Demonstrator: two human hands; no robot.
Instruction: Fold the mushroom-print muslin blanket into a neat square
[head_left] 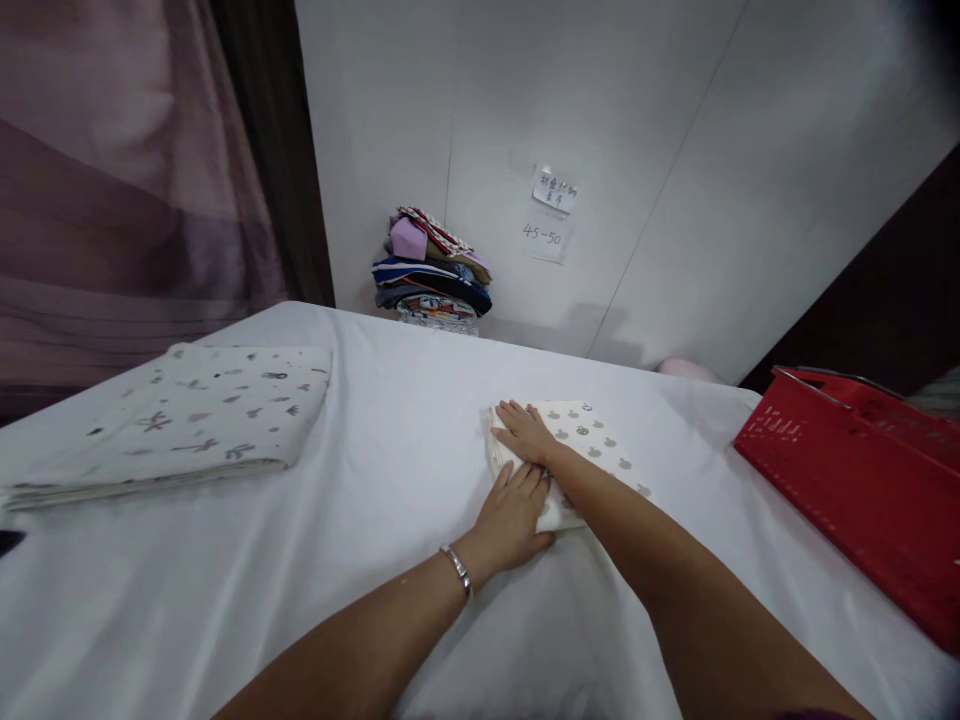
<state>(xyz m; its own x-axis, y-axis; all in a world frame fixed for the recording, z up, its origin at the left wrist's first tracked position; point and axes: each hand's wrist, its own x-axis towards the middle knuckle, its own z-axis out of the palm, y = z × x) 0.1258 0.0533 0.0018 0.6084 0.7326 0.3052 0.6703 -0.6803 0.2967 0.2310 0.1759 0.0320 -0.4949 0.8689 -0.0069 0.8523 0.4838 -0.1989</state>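
Note:
A folded white cloth point(592, 440) printed with grey motifs lies on the white-covered table point(405, 420). My right hand point(523, 432) rests flat on its far left part, fingers stretched toward the left edge. Just nearer to me, my left hand point(514, 520), with a silver bracelet at the wrist, lies on the near left side of the same cloth. Its fingertips meet the cloth close to the right hand, and its thumb points right along the near edge. Both hands are open, palms down. They and the right forearm hide part of the cloth.
A larger folded cloth point(217, 415) with grey and brown prints lies at the left. By the wall stands a stack of folded fabrics point(435, 270). A red basket point(862, 480) with a metal handle sits at the right. Paper notes point(546, 238) are on the wall.

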